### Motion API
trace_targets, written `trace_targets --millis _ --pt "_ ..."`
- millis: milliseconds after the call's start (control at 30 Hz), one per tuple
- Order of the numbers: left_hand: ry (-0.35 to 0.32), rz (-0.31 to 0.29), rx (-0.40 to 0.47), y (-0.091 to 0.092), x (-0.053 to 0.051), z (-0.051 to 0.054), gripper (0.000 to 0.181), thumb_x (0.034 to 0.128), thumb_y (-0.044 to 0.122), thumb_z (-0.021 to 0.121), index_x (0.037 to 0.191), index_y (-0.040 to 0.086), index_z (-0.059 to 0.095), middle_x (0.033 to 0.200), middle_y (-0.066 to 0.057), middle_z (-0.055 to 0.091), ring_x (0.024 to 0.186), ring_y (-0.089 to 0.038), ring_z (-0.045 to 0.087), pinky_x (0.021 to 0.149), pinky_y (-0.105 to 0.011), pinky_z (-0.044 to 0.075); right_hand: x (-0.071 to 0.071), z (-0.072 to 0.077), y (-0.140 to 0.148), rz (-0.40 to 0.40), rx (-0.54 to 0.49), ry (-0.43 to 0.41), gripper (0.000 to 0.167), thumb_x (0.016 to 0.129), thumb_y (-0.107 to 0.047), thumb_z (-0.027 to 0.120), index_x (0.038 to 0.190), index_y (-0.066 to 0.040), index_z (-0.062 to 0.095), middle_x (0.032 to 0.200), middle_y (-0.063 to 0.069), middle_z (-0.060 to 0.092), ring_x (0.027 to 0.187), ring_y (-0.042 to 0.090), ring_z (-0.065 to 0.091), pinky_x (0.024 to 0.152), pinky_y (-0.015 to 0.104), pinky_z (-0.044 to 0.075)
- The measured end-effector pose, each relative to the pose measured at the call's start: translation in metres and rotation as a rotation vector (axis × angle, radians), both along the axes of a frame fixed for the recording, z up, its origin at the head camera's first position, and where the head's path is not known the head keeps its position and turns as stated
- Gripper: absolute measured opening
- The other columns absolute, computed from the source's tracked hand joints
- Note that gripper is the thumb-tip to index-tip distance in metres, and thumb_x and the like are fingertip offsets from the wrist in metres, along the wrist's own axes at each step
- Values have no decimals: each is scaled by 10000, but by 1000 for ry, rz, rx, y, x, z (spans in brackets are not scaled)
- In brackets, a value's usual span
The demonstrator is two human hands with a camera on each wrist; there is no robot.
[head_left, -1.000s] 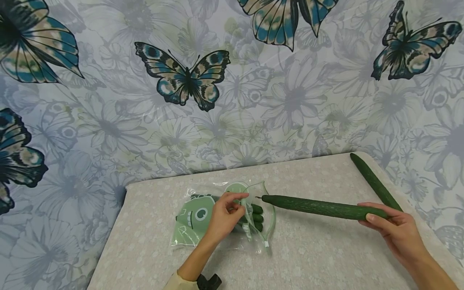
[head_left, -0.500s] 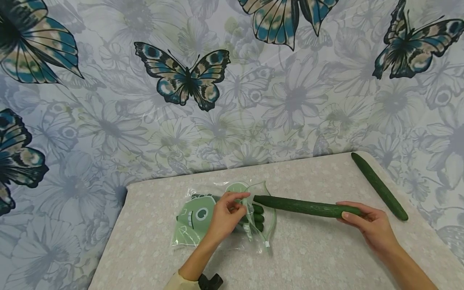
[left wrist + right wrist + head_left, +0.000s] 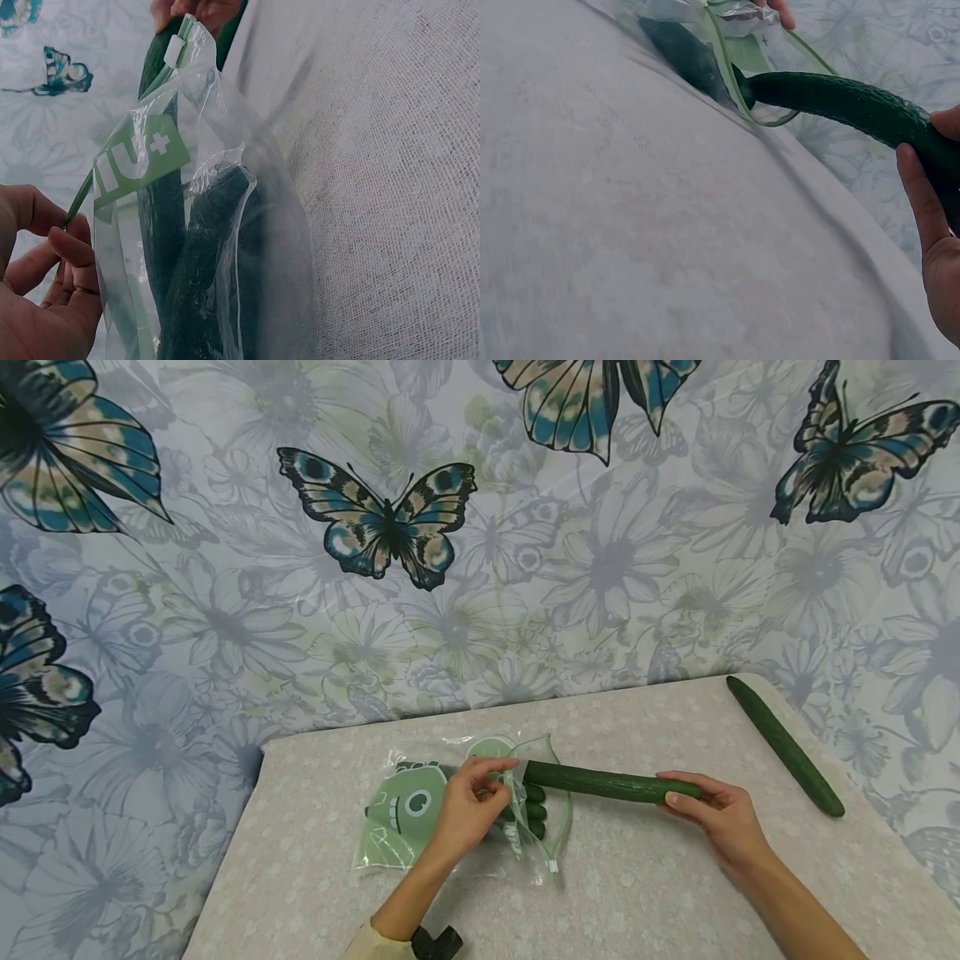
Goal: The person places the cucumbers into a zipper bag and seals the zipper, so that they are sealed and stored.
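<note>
A clear plastic zip bag [image 3: 525, 860] with a green cartoon print lies on the table, several cucumbers [image 3: 536, 812] inside it. My left hand [image 3: 472, 802] pinches the green rim of the bag's mouth between thumb and fingers, which the left wrist view [image 3: 49, 262] shows close up. By its right end, my right hand [image 3: 720, 818] grips a long cucumber [image 3: 600, 781]. Its left end is inside the mouth of the bag, and the tip is hidden behind the film and my left fingers. A white slider [image 3: 174, 51] sits on the zip edge.
Another cucumber [image 3: 783, 745] lies slantwise near the table's right edge. A pale patterned cloth covers the table [image 3: 637, 877]. Behind it hangs a butterfly-print cloth [image 3: 600, 568]. A dark strap device [image 3: 437, 942] is on my left wrist.
My right hand has moved left with the cucumber, whose tip has passed from outside the bag into its mouth. My left hand has stayed almost still at the rim.
</note>
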State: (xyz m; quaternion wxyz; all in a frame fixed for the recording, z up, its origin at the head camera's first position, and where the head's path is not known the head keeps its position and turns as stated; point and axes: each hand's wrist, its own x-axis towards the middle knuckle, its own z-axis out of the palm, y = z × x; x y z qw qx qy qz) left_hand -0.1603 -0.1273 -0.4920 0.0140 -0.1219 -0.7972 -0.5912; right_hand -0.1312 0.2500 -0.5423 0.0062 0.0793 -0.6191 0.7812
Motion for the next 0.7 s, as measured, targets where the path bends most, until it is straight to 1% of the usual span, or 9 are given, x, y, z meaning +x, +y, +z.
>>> trace_targets --millis 100,267,500,700 --pt "2 1 0 0 0 0 414 928 -13 655 1286 143 793 1197 -97 674 839 -114 639 719 -181 513 -5 -3 -9 -4 6 -23 361 986 80 687 1343 134 676 1224 -73 794 1064 70 784 898 291 649" --pt "7 6 -7 0 -1 -1 420 923 -17 659 1276 163 799 1171 -93 676 831 -100 636 713 -175 506 -14 -6 -25 -7 16 -31 382 973 55 720 1344 133 674 1221 -74 788 1063 54 776 901 264 645" --pt "6 -1 1 1 -1 -2 415 931 -15 655 1281 158 796 1153 -100 660 815 -86 629 699 -170 497 -24 -11 -48 -7 13 -53 423 963 17 754 1352 149 657 1229 -70 782 1072 59 771 907 262 642" --pt "-12 -2 14 1 0 -2 406 943 -8 650 1291 148 789 1203 -80 651 849 -95 657 725 -176 513 -33 -11 -67 18 -2 -38 454 948 28 764 1357 178 637 1233 -50 782 1080 87 777 912 305 647"
